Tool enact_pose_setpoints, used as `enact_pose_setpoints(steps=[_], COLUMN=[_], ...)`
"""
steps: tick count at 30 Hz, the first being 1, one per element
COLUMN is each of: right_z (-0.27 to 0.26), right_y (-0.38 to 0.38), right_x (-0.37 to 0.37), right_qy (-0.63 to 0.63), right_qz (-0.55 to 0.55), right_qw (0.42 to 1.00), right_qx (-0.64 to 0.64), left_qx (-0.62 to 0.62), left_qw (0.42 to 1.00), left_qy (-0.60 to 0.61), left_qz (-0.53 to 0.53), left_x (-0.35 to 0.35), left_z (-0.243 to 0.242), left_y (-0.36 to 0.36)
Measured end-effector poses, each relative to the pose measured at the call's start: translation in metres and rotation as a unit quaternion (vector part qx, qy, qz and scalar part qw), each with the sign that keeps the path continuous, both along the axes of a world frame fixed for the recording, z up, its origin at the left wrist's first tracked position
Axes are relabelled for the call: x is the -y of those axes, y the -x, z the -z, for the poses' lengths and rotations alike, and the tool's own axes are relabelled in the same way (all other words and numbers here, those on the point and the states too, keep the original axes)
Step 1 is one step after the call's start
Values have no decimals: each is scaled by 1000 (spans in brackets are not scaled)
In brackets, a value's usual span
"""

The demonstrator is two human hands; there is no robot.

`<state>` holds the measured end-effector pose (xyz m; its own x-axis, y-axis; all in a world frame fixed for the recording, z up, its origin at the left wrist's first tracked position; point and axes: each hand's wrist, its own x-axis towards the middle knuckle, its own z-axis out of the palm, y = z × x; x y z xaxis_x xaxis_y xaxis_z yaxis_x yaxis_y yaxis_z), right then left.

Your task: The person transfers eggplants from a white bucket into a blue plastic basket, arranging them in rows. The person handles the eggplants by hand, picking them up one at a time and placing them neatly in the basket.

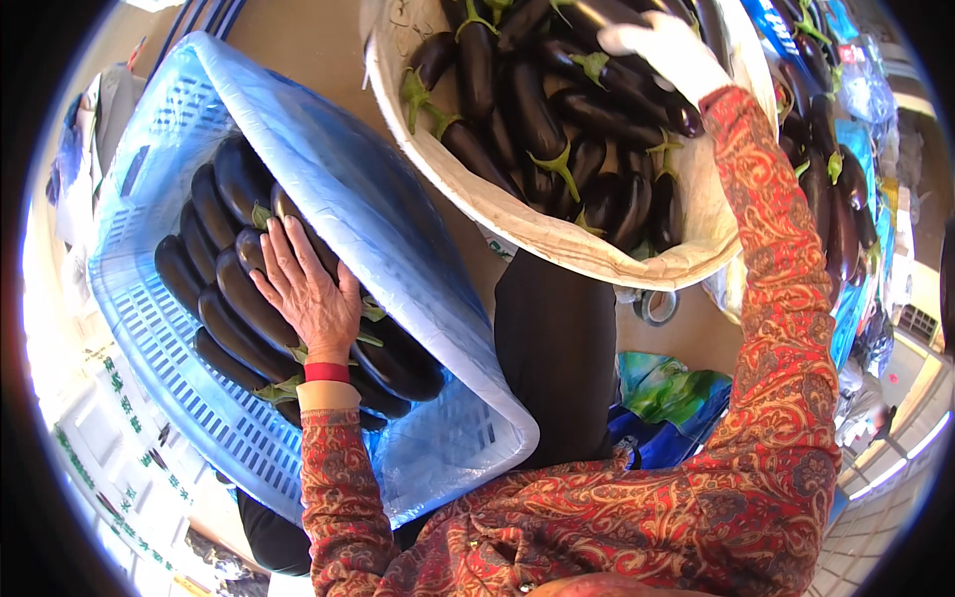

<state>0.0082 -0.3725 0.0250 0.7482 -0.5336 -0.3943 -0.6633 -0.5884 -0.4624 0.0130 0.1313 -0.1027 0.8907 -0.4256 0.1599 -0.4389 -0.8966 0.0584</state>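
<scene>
My bare left hand (pixel 312 287) lies palm down on the eggplants (pixel 250 298) in a blue plastic crate (pixel 216 425), its fingers slightly spread. These eggplants lie side by side, slanting, inside a clear plastic liner (pixel 328 201) folded over the crate's rim. My right hand (pixel 668 56), in a white glove, is over a large round basket with a pale cloth lining (pixel 537 231). Several loose eggplants (pixel 530 108) with green caps fill this basket at mixed angles. The gloved fingers are by an eggplant at the far side; blur hides whether they grip it.
More eggplants (pixel 839 209) are heaped beyond the basket at the right. A roll of tape (pixel 656 306) lies below the basket's rim, near a green and blue printed bag (pixel 668 395). My dark-trousered leg (pixel 556 358) stands between crate and basket.
</scene>
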Motion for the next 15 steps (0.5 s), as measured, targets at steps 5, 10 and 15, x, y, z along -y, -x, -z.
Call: enact_pose_setpoints(steps=[5,10,15], right_z=[75,146,125], right_y=[-12,7,18], right_x=[3,-100,-70], right_qy=[-319,74,-250], right_qz=[37,-45,106], right_qw=[913,993,961], right_qx=[251,-86,55], left_qx=[4,-12,-15], left_qw=[1000,1000,1000], left_qy=[18,4,12], left_qz=[15,0,-2], left_x=[8,3,4], left_z=[1,-1,-4], left_y=[-1,0,2])
